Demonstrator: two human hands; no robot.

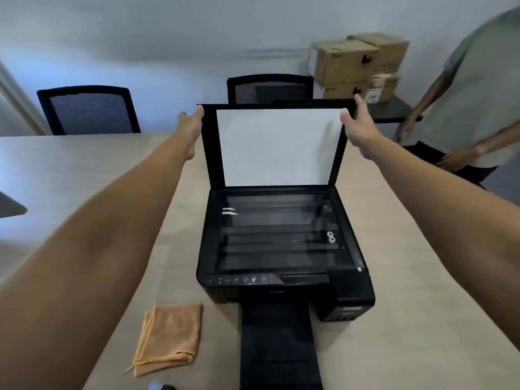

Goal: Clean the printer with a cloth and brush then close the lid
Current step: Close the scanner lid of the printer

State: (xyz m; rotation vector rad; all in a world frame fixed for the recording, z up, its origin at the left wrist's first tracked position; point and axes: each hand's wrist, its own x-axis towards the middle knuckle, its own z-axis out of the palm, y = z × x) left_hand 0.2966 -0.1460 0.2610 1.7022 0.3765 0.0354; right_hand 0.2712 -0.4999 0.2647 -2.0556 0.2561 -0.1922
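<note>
Inkjet printer (284, 266): black all-in-one unit, standing upright on a pale wood-grain counter (408, 277), front facing the viewer. Control strip with small icons along the front left edge; black output tray extended forward from the base.

Scanner lid (277, 144): black frame with white inner backing, raised near upright at the rear, hinged along the back edge. Upper left corner touched by the left hand (191, 130), upper right corner gripped by the right hand (358, 130).

Scanner glass (278, 235): exposed, dark, reflective.

Cloth (168, 337): orange, folded flat, lying on the counter, front left of the printer and apart from it.
</note>
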